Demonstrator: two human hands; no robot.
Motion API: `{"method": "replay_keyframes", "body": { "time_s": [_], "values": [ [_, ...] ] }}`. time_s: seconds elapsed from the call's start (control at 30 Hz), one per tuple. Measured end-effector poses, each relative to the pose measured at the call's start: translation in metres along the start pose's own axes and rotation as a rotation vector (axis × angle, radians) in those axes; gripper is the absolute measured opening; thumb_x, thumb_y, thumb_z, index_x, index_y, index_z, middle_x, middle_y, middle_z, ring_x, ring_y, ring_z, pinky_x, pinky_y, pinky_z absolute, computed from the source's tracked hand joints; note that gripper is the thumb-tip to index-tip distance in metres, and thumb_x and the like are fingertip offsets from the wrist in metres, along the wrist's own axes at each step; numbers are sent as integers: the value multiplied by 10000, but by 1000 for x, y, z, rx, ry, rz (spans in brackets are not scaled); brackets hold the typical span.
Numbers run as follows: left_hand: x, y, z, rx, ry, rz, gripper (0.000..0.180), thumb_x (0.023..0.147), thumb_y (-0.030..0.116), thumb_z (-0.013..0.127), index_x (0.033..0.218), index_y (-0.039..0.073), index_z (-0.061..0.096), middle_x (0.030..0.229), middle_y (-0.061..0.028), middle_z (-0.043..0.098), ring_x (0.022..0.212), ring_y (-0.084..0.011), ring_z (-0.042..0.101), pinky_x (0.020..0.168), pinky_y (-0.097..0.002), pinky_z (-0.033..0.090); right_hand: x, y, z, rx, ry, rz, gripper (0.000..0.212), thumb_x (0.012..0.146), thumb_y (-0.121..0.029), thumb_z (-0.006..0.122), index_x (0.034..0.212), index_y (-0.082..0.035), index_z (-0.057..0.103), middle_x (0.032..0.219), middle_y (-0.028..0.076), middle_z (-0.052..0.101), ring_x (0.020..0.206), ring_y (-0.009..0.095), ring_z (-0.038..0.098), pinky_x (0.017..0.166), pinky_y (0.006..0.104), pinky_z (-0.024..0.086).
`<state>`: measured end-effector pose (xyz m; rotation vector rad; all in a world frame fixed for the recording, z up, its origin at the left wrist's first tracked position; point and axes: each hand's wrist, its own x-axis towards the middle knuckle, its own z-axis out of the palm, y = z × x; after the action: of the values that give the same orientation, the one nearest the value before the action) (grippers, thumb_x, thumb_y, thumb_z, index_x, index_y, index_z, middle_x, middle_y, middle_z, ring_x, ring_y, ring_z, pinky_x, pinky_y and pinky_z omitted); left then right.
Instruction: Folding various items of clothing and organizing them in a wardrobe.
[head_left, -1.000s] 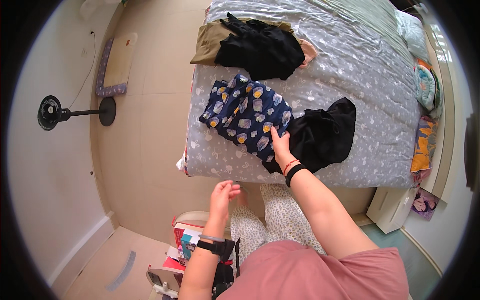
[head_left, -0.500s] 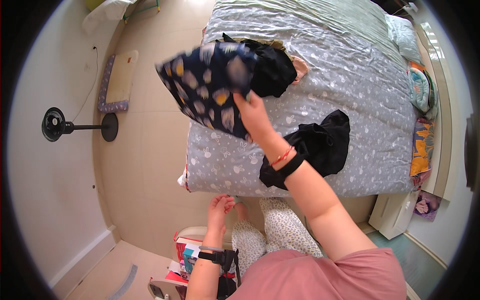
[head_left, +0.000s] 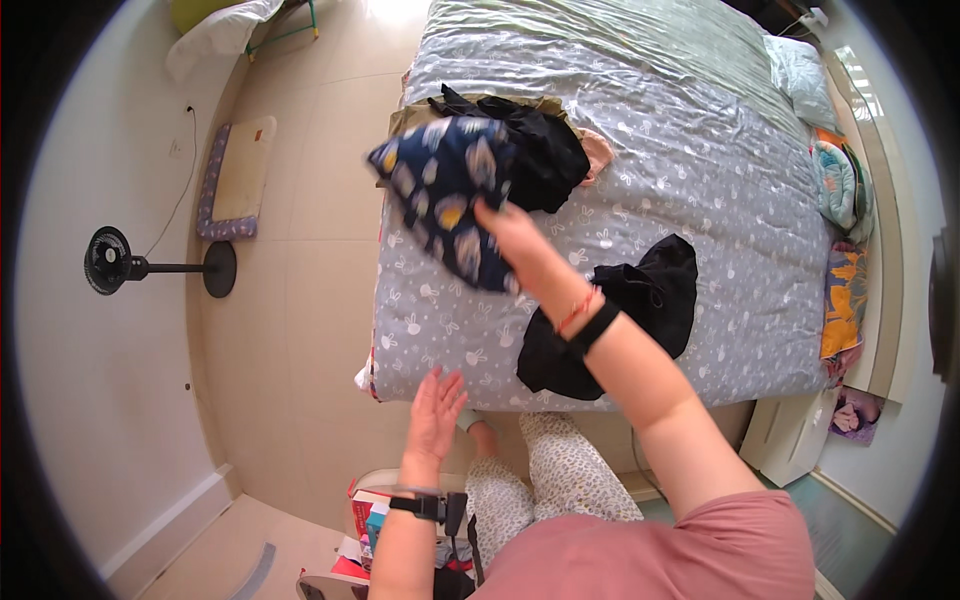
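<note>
My right hand (head_left: pixel 514 240) grips a navy patterned piece of cloth (head_left: pixel 445 198), blurred by motion, held above the left part of the bed. Its exact kind does not show. Behind it lies a heap with a black garment (head_left: pixel 548 155), a khaki piece (head_left: pixel 405 120) and a pink piece (head_left: pixel 596 156). Under my right forearm, a crumpled black garment with a drawstring (head_left: pixel 655 285) rests on the bedsheet. My left hand (head_left: pixel 435 415), fingers spread and holding nothing, is at the bed's near edge.
The bed (head_left: pixel 740 300) has a grey rabbit-print sheet. Pillows and folded bedding (head_left: pixel 845 290) line its right side. A black fan (head_left: pixel 110 262) and a pet-style mat (head_left: pixel 235 180) are at the left wall. Boxes (head_left: pixel 368 515) stand beside my left forearm.
The navy cloth has swung toward me and to the right, its outer end dropping. My left hand has risen toward the bed edge and spread its fingers.
</note>
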<state>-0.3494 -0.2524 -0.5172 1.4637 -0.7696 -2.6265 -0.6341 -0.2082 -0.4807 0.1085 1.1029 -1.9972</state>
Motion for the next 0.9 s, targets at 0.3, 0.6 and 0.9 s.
{"method": "replay_keyframes", "body": {
  "time_s": [0.3,0.6,0.9],
  "values": [
    [51,11,-21,-495,25,162,452,837,94,584,1274,59,470,1294,-98,523,1222,-278,461,1060,-457,339,3,75,-76,-741,-158,359,402,882,-328,621,1165,-46,579,1057,77,652,853,210,650,770,351,517],
    [33,45,-22,-441,130,164,443,821,78,565,1257,49,493,1269,-98,550,1196,-272,496,1065,-452,349,114,6,-168,-1798,502,-229,446,767,-239,716,1158,-53,612,1390,183,413,1321,278,350,1044,436,317],
    [62,126,96,-377,-136,217,461,890,200,500,1336,98,445,1369,-73,477,1288,-280,396,1083,-509,249,-35,-44,-171,241,431,-247,196,947,-150,510,1100,-38,559,1076,75,620,992,174,595,823,299,479]
  ]
}}
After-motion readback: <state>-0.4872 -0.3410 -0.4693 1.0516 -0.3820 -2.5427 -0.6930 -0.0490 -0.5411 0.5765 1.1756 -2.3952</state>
